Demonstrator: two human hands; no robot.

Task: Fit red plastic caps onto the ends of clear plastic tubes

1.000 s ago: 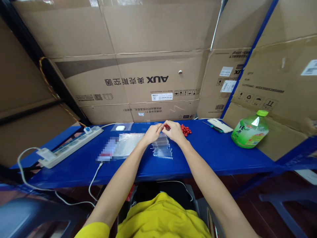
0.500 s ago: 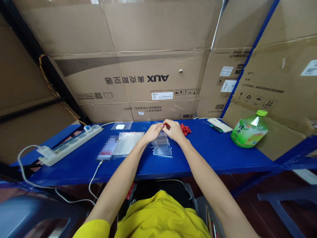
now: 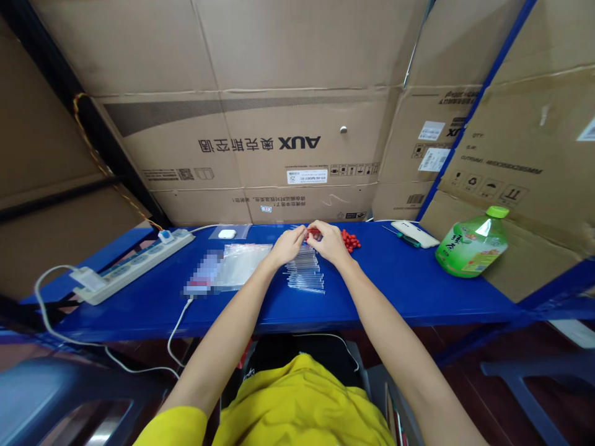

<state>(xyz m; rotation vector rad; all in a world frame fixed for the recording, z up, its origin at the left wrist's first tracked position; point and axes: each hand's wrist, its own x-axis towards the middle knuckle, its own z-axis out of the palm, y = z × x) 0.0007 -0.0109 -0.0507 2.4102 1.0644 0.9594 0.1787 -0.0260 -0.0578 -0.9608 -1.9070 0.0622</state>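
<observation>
My left hand (image 3: 287, 245) and my right hand (image 3: 328, 242) meet fingertip to fingertip above the blue table (image 3: 395, 291). Red shows between the pinched fingers of my right hand, a small red piece (image 3: 314, 232) mostly covered by them. The fingers of my left hand are closed too; what they grip is hidden. Just below both hands lies a row of thin clear tubes (image 3: 305, 274), side by side. Against the right hand's far side is a heap of small red pieces (image 3: 351, 240).
Clear plastic bags (image 3: 242, 265) and a blurred-out phone (image 3: 204, 272) lie left, near a white power strip (image 3: 139, 267). A white case (image 3: 227, 234) sits behind them. At right are a green-handled screwdriver (image 3: 409, 240), a pale slab (image 3: 421, 233) and a green bottle (image 3: 471, 244). Cardboard walls the back.
Both hands stay together in nearly the same place, their fingers shifting slightly. More red now shows between the right fingers. The camera view has moved a little.
</observation>
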